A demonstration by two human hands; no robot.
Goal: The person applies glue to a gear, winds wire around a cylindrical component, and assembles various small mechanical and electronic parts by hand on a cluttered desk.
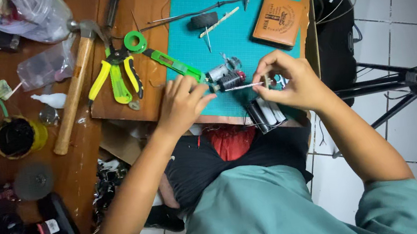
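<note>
A small motor (229, 80) lay mid-frame on the cutting mat (233, 38) — pliers (118, 76) and hammer (74, 86) to its left.

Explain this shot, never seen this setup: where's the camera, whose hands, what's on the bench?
There is no machine here: one camera on a person's head looks down at their own bare hands. The left hand rests on a small dark-wound motor rotor lying on the teal cutting mat. The right hand pinches a thin metal shaft that points at the rotor. On the wooden bench to the left lie yellow-handled pliers, a wooden-handled hammer and a green utility knife. A brown leather wallet sits at the mat's far corner.
</note>
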